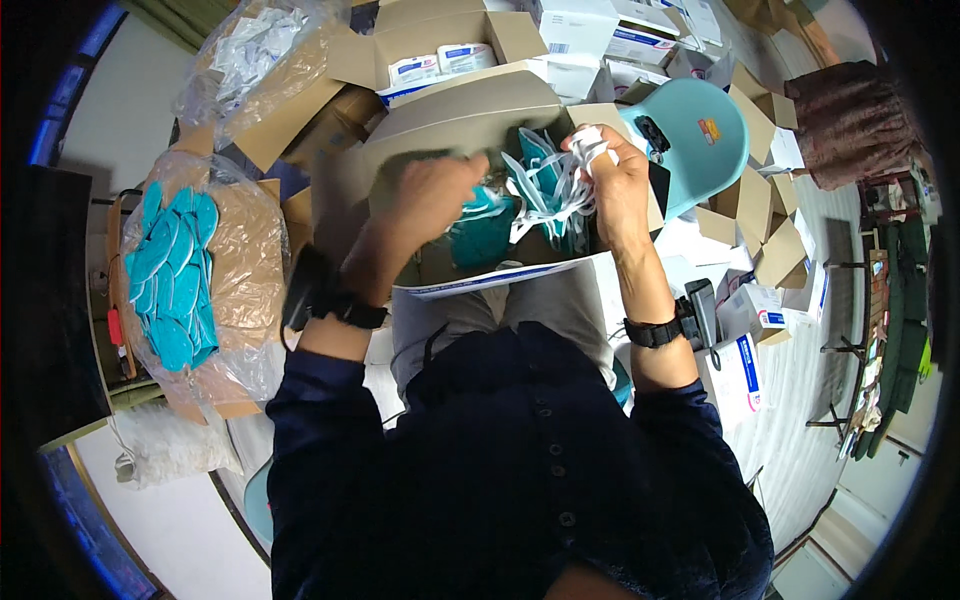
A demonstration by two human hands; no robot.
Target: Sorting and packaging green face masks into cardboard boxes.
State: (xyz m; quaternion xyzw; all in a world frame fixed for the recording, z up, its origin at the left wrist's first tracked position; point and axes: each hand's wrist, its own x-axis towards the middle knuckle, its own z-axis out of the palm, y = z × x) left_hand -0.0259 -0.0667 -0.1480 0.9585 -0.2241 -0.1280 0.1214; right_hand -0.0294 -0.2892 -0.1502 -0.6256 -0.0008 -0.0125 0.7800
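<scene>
An open cardboard box [470, 100] stands in front of me, its near edge by my lap. Inside lie several teal pieces [482, 235] with white straps [548, 200]. Over the box's right side, my right hand [622, 185] is closed around a bunch of the white straps, gathered at the fingertips. The straps run down from it to the teal pieces. My left hand [430, 195] is above the box's left part, close to the teal pieces. Motion smears its fingers, so whether it holds anything does not show.
To the left, a plastic-lined box [245, 260] holds a heap of flat teal oval pieces [175, 270]. A clear bag of white items [258, 50] sits at the far left. Beyond my box, another carton [425, 40] contains white packs. A light-blue plastic stool [700, 130] and several cartons stand right.
</scene>
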